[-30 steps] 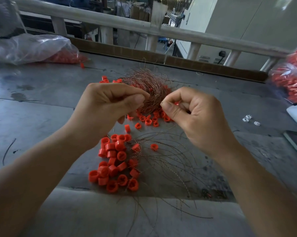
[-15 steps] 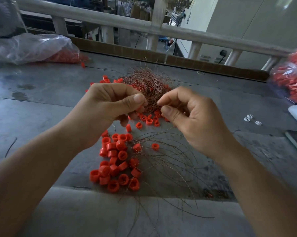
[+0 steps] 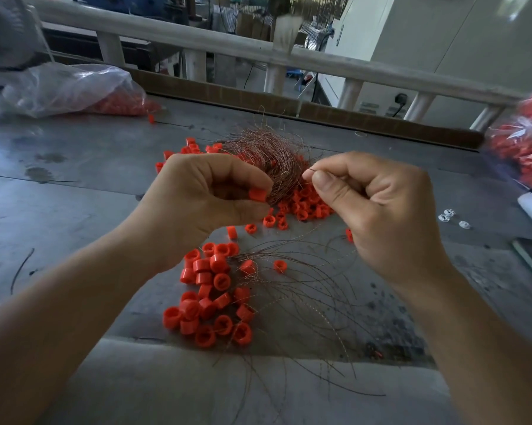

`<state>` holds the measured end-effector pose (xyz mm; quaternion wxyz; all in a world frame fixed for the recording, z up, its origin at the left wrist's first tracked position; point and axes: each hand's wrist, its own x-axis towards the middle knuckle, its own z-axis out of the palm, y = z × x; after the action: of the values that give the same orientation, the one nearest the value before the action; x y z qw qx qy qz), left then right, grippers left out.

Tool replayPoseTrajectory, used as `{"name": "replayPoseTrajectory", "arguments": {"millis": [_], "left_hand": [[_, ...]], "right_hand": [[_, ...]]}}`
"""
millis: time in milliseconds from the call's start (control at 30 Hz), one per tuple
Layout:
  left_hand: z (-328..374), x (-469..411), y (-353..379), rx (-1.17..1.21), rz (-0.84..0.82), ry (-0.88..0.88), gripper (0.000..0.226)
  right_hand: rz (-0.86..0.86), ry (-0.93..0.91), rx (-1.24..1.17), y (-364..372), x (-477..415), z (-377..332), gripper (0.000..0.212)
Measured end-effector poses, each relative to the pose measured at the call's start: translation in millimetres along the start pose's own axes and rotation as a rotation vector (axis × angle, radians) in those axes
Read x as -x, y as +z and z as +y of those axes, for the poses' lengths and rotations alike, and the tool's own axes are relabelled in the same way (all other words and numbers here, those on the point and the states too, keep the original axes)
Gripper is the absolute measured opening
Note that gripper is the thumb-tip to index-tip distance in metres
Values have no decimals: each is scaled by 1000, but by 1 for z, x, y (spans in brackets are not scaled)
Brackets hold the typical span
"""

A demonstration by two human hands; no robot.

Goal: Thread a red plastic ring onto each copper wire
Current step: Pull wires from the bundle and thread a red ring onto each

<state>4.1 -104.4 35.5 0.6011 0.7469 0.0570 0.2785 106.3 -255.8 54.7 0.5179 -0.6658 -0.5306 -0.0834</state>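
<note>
The left hand (image 3: 203, 204) is curled, its thumb and fingertips pinching one red ring (image 3: 257, 194) above the table. The right hand (image 3: 375, 216) is also curled. Its thumb and forefinger pinch a single copper wire (image 3: 310, 170), whose short end sticks out toward the left hand. Ring and wire end are near each other but apart, and the wire is not yet in the ring.

Behind the gap between the hands lies a tangled bundle of copper wires (image 3: 271, 157), with a scatter of rings (image 3: 304, 205) at its near edge. Closer to the person, below the left hand, sits a second heap of rings (image 3: 209, 299). Loose wires (image 3: 304, 289) fan out from it to the right across the grey table (image 3: 74, 210).

A clear bag of red parts (image 3: 74, 87) lies at the far left, and another bag (image 3: 522, 142) at the far right edge. A few small white pieces (image 3: 448, 214) lie to the right of the right hand. A pale railing (image 3: 228, 47) runs behind the table.
</note>
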Motion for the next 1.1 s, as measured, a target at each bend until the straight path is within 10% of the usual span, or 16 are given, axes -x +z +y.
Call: {"name": "replayPoseTrajectory", "arguments": {"millis": [1100], "left_hand": [[0,1,-1,459,-189,-205,33]], "right_hand": [[-56,35,129,7,3,0,10]]}}
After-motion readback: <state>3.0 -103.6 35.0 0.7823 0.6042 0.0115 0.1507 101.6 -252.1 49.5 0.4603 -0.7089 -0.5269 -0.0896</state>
